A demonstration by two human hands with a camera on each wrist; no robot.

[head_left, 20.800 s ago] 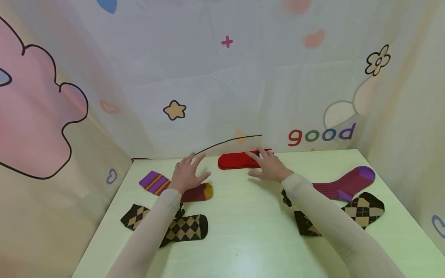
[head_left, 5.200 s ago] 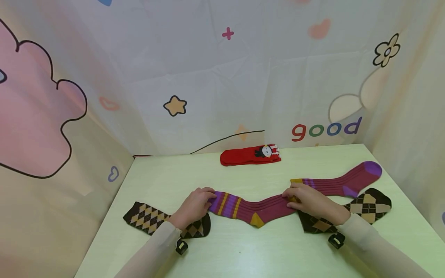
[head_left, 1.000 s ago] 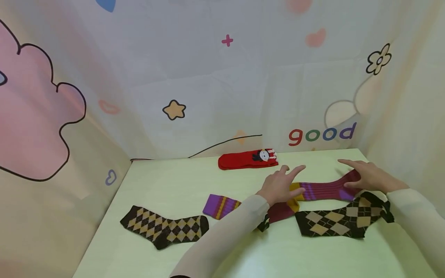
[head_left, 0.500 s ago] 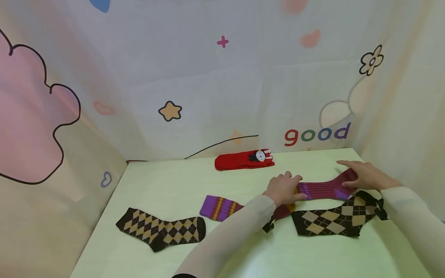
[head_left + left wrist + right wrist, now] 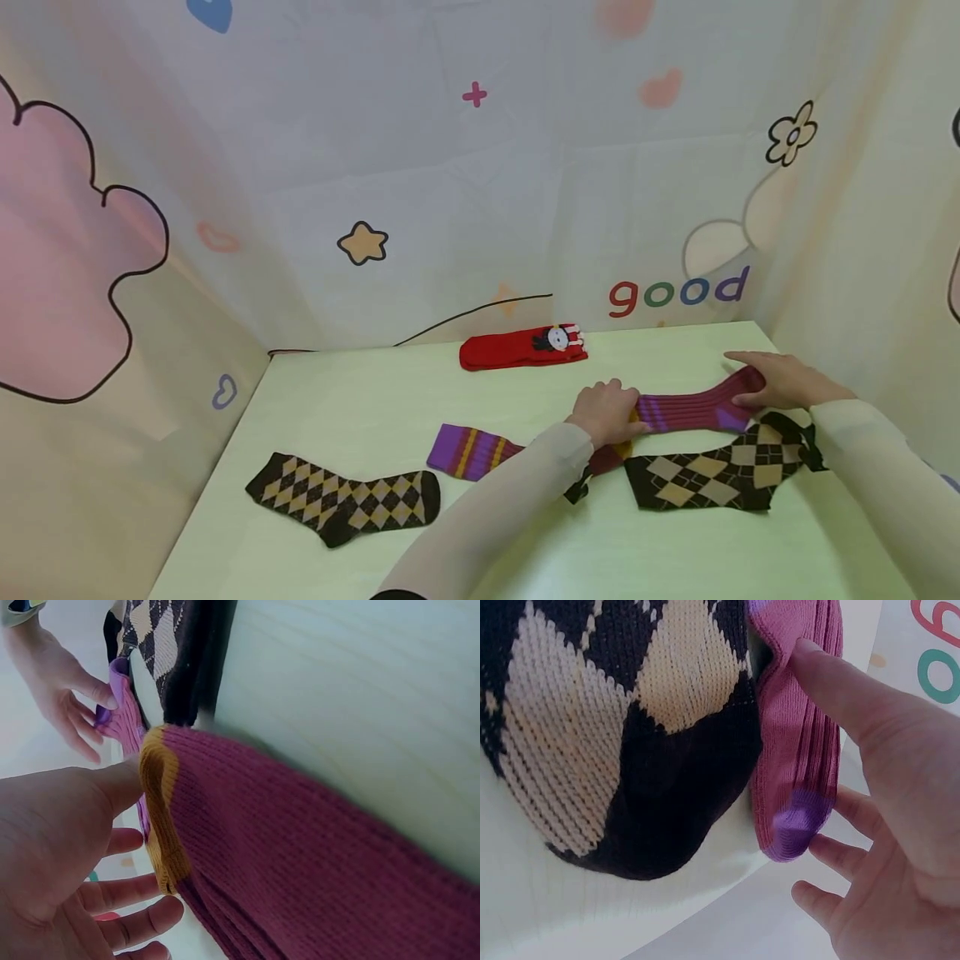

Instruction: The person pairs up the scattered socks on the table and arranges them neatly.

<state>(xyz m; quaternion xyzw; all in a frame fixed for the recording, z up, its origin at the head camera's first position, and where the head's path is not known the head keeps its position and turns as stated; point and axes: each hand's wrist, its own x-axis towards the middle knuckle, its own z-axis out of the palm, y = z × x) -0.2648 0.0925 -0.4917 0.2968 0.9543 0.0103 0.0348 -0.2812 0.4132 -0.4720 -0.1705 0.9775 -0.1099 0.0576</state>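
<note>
A maroon ribbed sock with a purple heel [image 5: 693, 410] lies at the right of the table. My left hand [image 5: 605, 414] bends its fingers round its yellow cuff end; in the left wrist view the thumb tip is hidden behind yellow knit [image 5: 163, 776]. My right hand [image 5: 791, 379] straddles the foot, thumb touching the sock [image 5: 810, 697] and fingers extended along the far side by the purple toe. Under my left forearm lies a second maroon sock with a purple, yellow-striped cuff [image 5: 468, 452]; its middle is hidden and its toe is near the left hand.
A black-and-tan argyle sock [image 5: 693, 481] lies just in front of the right hand. Another argyle sock [image 5: 341, 497] rests at the left. A red sock with a character face [image 5: 517, 347] lies at the back, before the printed curtain [image 5: 420, 167].
The yellow-toed sock went from the left side to beside its purple-toed counterpart. Over the last second, my left hand came down onto the cuff and bent its fingers; my right hand stayed near the toe.
</note>
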